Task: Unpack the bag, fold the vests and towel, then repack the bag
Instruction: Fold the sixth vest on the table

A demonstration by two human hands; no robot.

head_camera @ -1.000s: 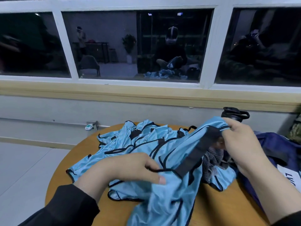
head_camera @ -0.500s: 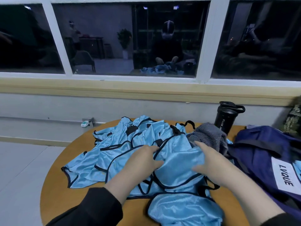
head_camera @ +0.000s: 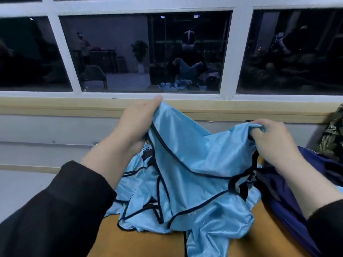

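From my remote seat I saw the left hand [head_camera: 138, 123] raised in front of the window sill, its thumb and fingers pinching one upper corner of a shiny light-blue mesh vest with black piping [head_camera: 187, 156]. The right hand [head_camera: 272, 141] was lifted a little lower, well apart from the left, with its fingers curled round the opposite corner of the same vest, so the cloth hung between the two hands in a sagging dip. The lower part of that vest draped down onto a loose heap of more light-blue vests with black trim [head_camera: 146, 199] lying on the round orange-brown wooden table [head_camera: 241, 243]. I could not count the vests in the heap (their folds ran into one another). Just to the right of the heap, under the right forearm, lay the dark navy fabric bag [head_camera: 285, 204], touching the vests along its near edge. Both arms wore black sleeves [head_camera: 61, 210] pushed back from the wrists. Beyond the hands stood a white-framed window [head_camera: 230, 52] with dark panes, and in the glass I made out a dim reflection of a person holding up blue cloth. A patterned dark-green and cream object [head_camera: 332, 138] sat at the far right edge, too cropped to tell what it was.
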